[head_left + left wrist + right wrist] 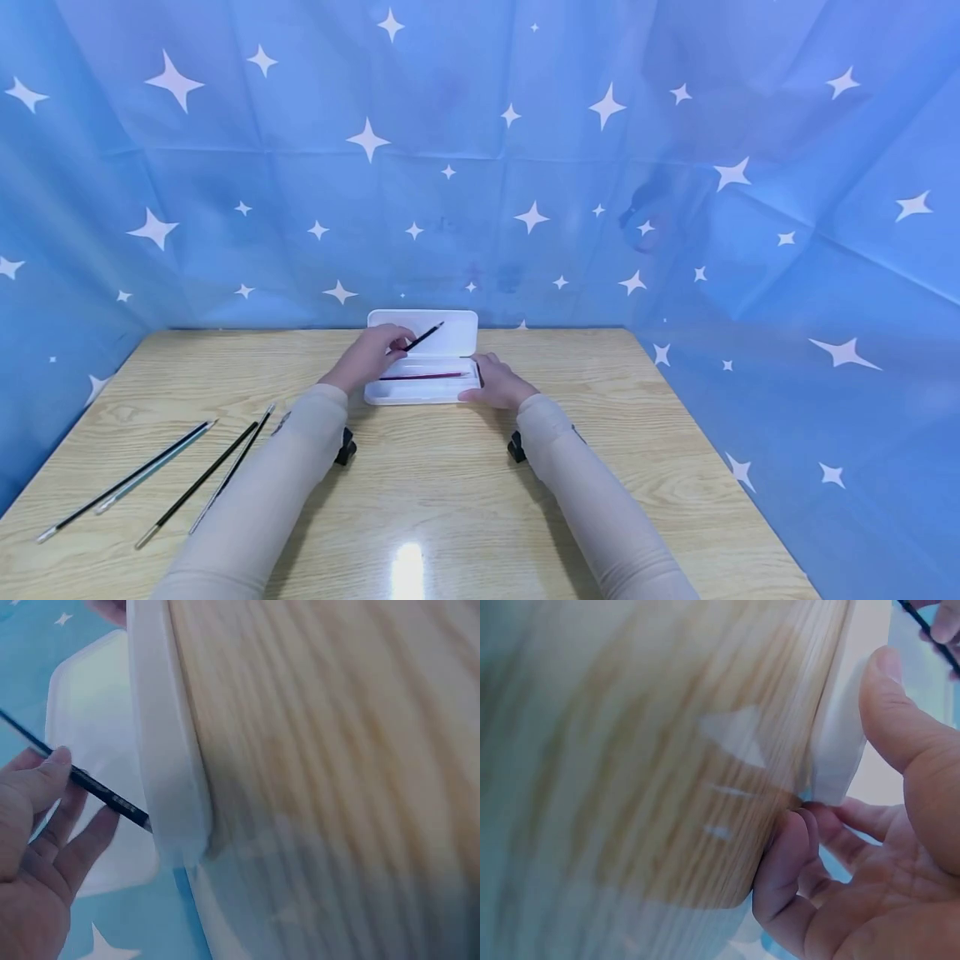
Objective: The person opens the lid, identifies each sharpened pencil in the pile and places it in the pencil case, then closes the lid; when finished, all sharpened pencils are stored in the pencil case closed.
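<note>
A white pencil case [386, 398] lies with its lid up near the table's back edge. One dark red pencil [423, 377] lies inside the tray. My left hand [371, 354] pinches a black pencil [425, 336] between thumb and fingers, and holds it tilted above the case. In the left wrist view that black pencil [105, 793] slants past the case's side wall [166, 735]. My right hand [497, 382] grips the right end of the case. The right wrist view shows its thumb [892, 712] on the front wall, the other fingers curled near the end.
Several pencils lie on the left of the table: a black one with a white end [123, 481], a light blue one [153, 468], a dark green one [197, 483] and a grey-black one [234, 467]. A blue star-patterned curtain [480, 183] hangs behind the wooden table [420, 492].
</note>
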Available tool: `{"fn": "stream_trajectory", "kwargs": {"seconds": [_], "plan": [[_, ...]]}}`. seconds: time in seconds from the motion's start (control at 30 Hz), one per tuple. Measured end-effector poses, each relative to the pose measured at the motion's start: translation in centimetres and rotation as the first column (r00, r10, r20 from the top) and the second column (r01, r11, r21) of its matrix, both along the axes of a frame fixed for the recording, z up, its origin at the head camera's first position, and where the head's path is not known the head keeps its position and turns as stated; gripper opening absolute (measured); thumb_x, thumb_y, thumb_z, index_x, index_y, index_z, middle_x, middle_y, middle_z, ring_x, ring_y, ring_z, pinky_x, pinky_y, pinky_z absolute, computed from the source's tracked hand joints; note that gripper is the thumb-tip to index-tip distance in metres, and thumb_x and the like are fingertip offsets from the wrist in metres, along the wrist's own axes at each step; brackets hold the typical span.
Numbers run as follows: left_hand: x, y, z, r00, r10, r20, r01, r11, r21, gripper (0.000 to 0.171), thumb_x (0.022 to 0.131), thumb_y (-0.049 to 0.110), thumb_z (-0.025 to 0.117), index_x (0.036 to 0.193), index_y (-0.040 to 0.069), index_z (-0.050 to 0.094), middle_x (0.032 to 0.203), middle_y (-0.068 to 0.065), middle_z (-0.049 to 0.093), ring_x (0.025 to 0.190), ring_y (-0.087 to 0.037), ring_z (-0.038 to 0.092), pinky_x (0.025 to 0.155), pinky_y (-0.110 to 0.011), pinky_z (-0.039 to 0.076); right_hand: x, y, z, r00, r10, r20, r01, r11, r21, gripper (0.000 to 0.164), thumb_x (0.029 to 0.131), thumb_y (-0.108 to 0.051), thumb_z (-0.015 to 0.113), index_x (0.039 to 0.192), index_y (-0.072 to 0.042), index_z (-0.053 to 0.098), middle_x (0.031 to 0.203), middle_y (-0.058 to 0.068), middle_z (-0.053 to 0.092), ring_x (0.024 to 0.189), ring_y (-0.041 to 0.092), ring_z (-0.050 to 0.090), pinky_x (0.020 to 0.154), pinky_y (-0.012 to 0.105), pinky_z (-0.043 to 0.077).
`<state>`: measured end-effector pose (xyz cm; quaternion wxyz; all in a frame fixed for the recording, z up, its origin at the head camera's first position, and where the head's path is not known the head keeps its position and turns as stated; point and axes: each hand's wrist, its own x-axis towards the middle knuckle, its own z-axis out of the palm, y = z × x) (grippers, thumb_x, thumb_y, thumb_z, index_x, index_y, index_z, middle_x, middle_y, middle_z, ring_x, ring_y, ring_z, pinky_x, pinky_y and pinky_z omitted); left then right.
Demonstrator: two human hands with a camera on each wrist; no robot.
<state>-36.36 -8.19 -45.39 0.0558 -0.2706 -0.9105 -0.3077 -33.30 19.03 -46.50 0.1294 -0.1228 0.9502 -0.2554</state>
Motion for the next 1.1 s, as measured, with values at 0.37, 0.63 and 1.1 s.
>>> {"fn": "stream_trajectory", "kwargs": {"seconds": [0.37, 0.63, 1.1], "plan": [[0.3, 2.8, -0.4, 0.999, 0.013, 0.037, -0.002, 0.965, -0.264, 0.026, 0.097, 0.002, 0.066, 0.117, 0.015, 0.076, 0.113, -0.002, 0.073, 0.107, -0.021, 0.065, 0.1, -0.042, 0.05, 0.0, -0.2, -0.1, 1.0, -0.006, -0.008, 0.006, 1.0, -0.008, 0.081, 0.094, -0.038, 0.074, 0.157, -0.009, 0.033, 0.15, 0.016, 0.041, 0.136, 0.034, 0.042, 0.114, 0.049, 0.035], [0.0, 3.2, -0.7, 0.999, 0.015, 0.041, -0.002, 0.953, -0.304, 0.029, 0.099, -0.002, 0.059, 0.108, 0.015, 0.08, 0.107, 0.0, 0.074, 0.099, -0.019, 0.065, 0.098, -0.041, 0.052, -0.1, -0.3, -0.2, 1.0, 0.005, -0.018, -0.005, 1.0, -0.005, 0.082, 0.094, -0.039, 0.073, 0.158, -0.009, 0.032, 0.15, 0.016, 0.041, 0.134, 0.033, 0.043, 0.113, 0.048, 0.036], [-0.3, 2.8, -1.6, 0.988, -0.086, -0.125, 0.02, 0.888, -0.459, 0.016, 0.093, 0.017, 0.075, 0.109, 0.017, 0.08, 0.097, 0.003, 0.07, 0.09, -0.014, 0.066, 0.083, -0.033, 0.056, -0.3, 0.0, -0.5, 1.0, 0.001, -0.019, -0.001, 1.0, 0.01, 0.082, 0.094, -0.038, 0.074, 0.157, -0.007, 0.033, 0.152, 0.017, 0.04, 0.135, 0.034, 0.042, 0.113, 0.048, 0.036]]}}
